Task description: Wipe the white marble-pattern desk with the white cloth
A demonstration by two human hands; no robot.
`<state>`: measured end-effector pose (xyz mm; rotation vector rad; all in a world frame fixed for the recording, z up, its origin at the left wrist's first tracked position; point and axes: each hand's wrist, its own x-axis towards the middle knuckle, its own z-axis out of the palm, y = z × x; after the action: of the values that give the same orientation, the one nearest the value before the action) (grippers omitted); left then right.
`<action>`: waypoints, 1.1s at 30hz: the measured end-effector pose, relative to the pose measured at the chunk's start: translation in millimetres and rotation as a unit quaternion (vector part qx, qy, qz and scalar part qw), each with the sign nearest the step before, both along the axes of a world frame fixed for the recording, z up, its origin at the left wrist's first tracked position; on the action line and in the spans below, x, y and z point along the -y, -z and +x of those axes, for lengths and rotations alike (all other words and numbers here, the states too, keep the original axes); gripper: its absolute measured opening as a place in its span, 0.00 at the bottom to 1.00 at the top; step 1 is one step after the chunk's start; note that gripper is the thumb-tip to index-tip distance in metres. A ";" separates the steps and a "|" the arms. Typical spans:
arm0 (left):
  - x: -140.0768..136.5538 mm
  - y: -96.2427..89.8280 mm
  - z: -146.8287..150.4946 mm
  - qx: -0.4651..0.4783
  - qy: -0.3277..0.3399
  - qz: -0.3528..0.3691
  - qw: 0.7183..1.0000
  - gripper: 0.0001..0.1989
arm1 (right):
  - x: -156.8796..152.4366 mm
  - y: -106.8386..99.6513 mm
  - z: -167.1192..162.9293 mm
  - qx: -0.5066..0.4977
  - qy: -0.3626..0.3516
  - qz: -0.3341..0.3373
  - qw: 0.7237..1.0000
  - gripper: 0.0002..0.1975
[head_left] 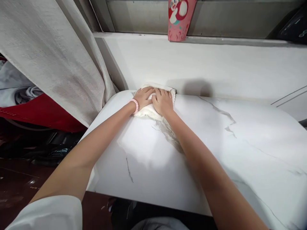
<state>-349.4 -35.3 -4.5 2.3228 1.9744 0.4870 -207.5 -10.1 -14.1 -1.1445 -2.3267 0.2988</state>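
Observation:
A cream-white cloth (150, 111) with a scalloped edge lies on the white marble-patterned table (141, 143), at its far edge by the wall. My left hand (143, 97) rests flat on the cloth with fingers stretched out; a pink coiled band (136, 105) circles that wrist. Beside it, my right hand (163, 100) also presses flat on the cloth, fingers extended toward the wall. The two hands touch or nearly touch near the thumbs. Parts of the cloth are hidden under both palms.
A light curtain (55, 57) hangs along the table's left side. Behind the table stands a white wall (216, 67) with a window ledge above, where a pink patterned item (181, 22) hangs over the edge. Clothes and a red fabric (48, 115) are at the left, below the curtain.

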 end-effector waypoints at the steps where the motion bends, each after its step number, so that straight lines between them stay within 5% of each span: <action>1: 6.6 0.3 5.5 0.002 -0.009 -0.002 1.000 0.26 | 3.8 0.3 4.5 -0.002 -0.003 0.003 1.000 0.24; 9: 111.4 -2.7 59.4 -0.006 -0.114 -0.020 0.993 0.27 | 75.0 -3.8 48.7 -0.007 -0.100 0.013 0.995 0.22; 20: 243.1 -0.6 130.4 -0.050 -0.084 0.005 0.995 0.28 | 196.3 -15.2 125.8 0.022 -0.172 0.006 0.985 0.26; 26: 262.9 1.4 160.8 -0.063 -0.042 0.013 0.997 0.29 | 218.9 -18.5 163.0 0.035 -0.168 -0.016 0.985 0.27; 33: 237.5 -1.9 167.4 -0.063 -0.024 -0.025 0.997 0.30 | 198.1 -20.1 170.4 0.052 -0.159 -0.018 0.986 0.27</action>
<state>-182.1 -272.7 -2.6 2.3338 2.0761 0.2971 -37.2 -208.2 6.0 -0.8179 -2.6067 0.4055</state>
